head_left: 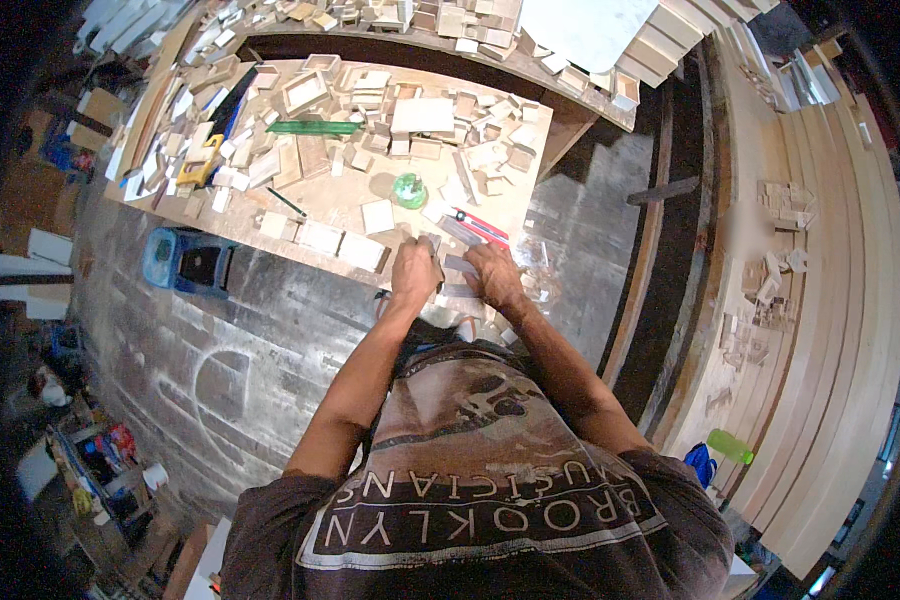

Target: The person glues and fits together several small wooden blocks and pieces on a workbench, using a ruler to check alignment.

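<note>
At the near edge of the wooden worktable [350, 225], my left hand [416, 270] is closed around a small, thin greyish piece. Close by on the right, my right hand [494, 272] has its fingers bent in a grip on a flat grey strip [460, 263]. What these pieces are made of cannot be made out. A red-and-white tool like a utility knife [482, 226] lies just beyond my right hand. Farther in stands a green translucent bottle or jar [408, 190]. Left of my left hand, light wooden blocks [363, 252] line the table's front edge.
Loose wood blocks and small frames [306, 92] crowd the tabletop, with a green strip [315, 128] among them. A blue plastic stool or bin [186, 262] stands on the floor at left. Long boards [830, 300] are stacked at right, with a green bottle [730, 446] on them.
</note>
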### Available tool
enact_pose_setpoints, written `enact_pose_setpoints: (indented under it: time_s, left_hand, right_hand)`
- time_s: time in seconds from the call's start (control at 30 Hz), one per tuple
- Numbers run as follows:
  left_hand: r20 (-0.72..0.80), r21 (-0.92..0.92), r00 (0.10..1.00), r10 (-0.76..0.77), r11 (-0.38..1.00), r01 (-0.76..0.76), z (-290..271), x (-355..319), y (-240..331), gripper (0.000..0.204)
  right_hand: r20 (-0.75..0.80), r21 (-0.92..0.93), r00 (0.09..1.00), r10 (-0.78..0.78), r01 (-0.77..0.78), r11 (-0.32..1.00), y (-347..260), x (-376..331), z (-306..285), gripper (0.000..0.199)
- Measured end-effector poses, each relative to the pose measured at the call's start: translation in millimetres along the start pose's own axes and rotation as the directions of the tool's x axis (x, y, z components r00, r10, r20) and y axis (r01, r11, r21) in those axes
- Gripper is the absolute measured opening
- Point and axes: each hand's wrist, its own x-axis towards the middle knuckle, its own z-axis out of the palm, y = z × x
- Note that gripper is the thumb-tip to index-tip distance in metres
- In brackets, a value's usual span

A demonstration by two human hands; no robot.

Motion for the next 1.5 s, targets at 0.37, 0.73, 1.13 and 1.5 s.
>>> enact_pose_setpoints:
  time_s: [0.37, 0.73, 1.13, 1.5]
  left_hand:
    - [-0.014, -0.239, 0.994, -0.104, 0.966, 0.098, 2, -29, -2, 0.033]
    - [0.016, -0.270, 0.996, -0.089, 0.959, 0.090, 13, -27, -15, 0.041]
    - [0.062, -0.306, 0.991, -0.116, 0.943, 0.130, 13, -26, -15, 0.040]
    - [0.000, -0.304, 0.998, -0.065, 0.951, 0.062, 18, -28, -18, 0.051]
  right_hand:
    - [-0.048, 0.030, 0.998, -0.037, 0.039, 0.999, 6, -1, 10, 0.036]
    - [0.000, 0.064, 1.000, -0.030, 0.030, 0.997, 6, 5, 6, 0.034]
    - [0.029, 0.043, 1.000, -0.009, 0.008, 0.999, 2, 3, 4, 0.035]
    - [0.011, 0.064, 0.999, -0.032, 0.031, 0.997, 4, 7, 9, 0.037]
